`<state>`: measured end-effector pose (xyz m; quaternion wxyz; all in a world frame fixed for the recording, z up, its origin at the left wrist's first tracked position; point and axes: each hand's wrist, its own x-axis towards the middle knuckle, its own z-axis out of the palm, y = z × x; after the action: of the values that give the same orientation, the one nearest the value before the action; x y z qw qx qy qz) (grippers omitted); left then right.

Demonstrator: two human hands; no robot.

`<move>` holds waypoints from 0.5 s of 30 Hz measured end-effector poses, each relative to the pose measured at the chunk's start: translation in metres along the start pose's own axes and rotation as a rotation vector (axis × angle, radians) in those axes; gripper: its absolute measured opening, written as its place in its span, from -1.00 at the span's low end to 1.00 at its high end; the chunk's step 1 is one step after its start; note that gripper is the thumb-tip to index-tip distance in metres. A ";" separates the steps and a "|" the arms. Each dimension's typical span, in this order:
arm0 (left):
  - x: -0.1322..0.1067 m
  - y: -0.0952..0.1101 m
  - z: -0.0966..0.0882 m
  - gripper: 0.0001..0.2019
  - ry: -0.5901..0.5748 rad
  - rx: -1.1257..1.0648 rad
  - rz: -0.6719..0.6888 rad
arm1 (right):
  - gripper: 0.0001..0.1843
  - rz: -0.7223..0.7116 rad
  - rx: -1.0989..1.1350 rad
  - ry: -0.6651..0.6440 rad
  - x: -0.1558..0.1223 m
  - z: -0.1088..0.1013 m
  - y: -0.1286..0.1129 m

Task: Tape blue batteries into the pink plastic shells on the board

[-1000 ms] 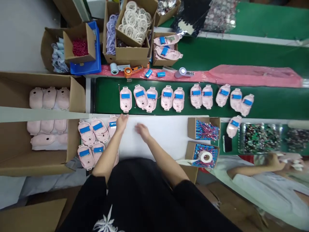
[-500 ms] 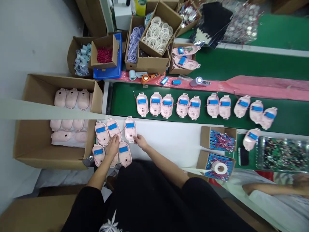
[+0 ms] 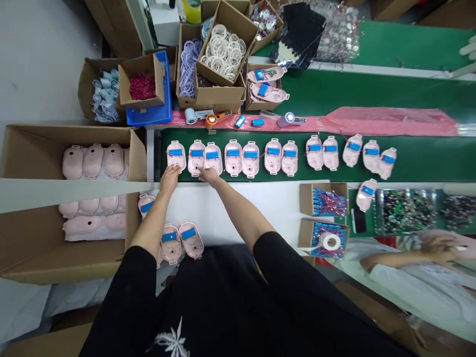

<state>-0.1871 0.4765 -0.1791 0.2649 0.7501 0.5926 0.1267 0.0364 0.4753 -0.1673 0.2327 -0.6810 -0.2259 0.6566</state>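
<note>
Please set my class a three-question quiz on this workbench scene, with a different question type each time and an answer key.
1. True or false: the left hand and the right hand are both inside a cardboard box.
2. Multiple choice: what sits on the nearer small box of blue cells? A. a tape roll B. scissors C. a cup
3. Short answer: which hand touches the leftmost pink shell in the row on the green belt?

Key
1. False: both reach to shells on the belt.
2. A
3. The left hand.
</note>
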 end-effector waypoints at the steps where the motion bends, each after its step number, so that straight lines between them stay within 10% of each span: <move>1: 0.004 0.000 0.004 -0.61 -0.050 -0.006 -0.003 | -0.61 0.009 -0.067 0.029 -0.002 -0.004 0.002; 5: -0.028 0.015 0.004 -0.48 -0.047 -0.076 0.045 | -0.55 -0.086 -0.314 0.061 -0.052 -0.026 0.066; 8: -0.111 0.035 -0.003 -0.56 0.042 -0.178 -0.034 | -0.57 -0.053 -0.466 -0.115 -0.112 -0.033 0.147; 12: -0.269 0.059 0.003 -0.60 -0.125 -0.372 -0.684 | -0.56 0.059 -0.537 -0.435 -0.168 -0.021 0.233; 15: -0.360 0.072 0.019 -0.47 -0.204 -0.450 -1.106 | -0.49 0.085 -0.521 -0.622 -0.174 -0.004 0.252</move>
<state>-0.2142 0.1161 -0.1105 0.4990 0.2646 0.8250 0.0201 0.0352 0.1696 -0.1846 -0.0541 -0.4946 -0.4160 0.7612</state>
